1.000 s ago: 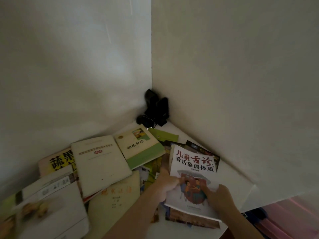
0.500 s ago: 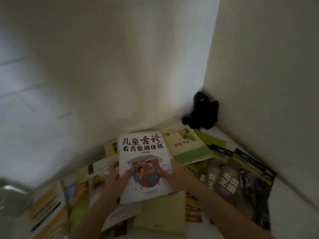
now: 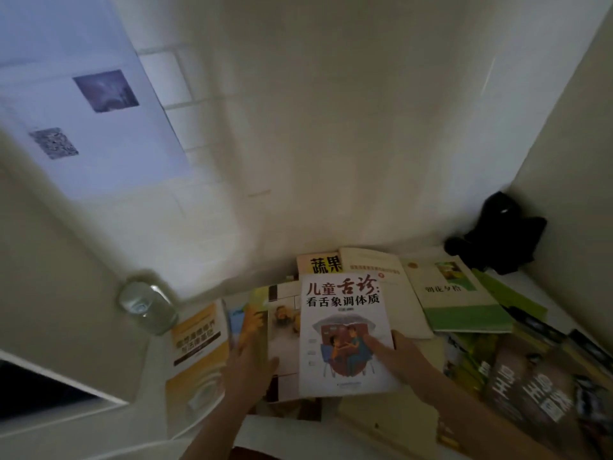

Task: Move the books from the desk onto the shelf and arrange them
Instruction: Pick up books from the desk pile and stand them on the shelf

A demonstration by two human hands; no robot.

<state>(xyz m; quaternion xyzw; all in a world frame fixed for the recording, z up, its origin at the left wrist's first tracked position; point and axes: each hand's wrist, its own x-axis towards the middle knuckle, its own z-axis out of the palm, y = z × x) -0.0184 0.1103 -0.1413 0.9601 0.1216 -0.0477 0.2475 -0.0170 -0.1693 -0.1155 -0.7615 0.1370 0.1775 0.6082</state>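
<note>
On the desk (image 3: 547, 293), at least eight books are spread in an overlapping heap beside one glass jar (image 3: 147, 307). One white book (image 3: 345, 330), titled 儿童舌诊 看舌象调体质, is pinched at its edge by the right hand (image 3: 398, 356). Fingers of the left hand (image 3: 247, 366) are laid flat on an orange-covered book (image 3: 255, 327). 朝花夕拾 is read on a green-banded book (image 3: 457, 293).

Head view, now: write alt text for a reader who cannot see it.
A person's right hand holds a white book with red and black Chinese title by its right edge, above a desk strewn with overlapping books. The left hand rests on the books beside it. A clear glass jar stands at left and a black object sits in the far corner.
</note>
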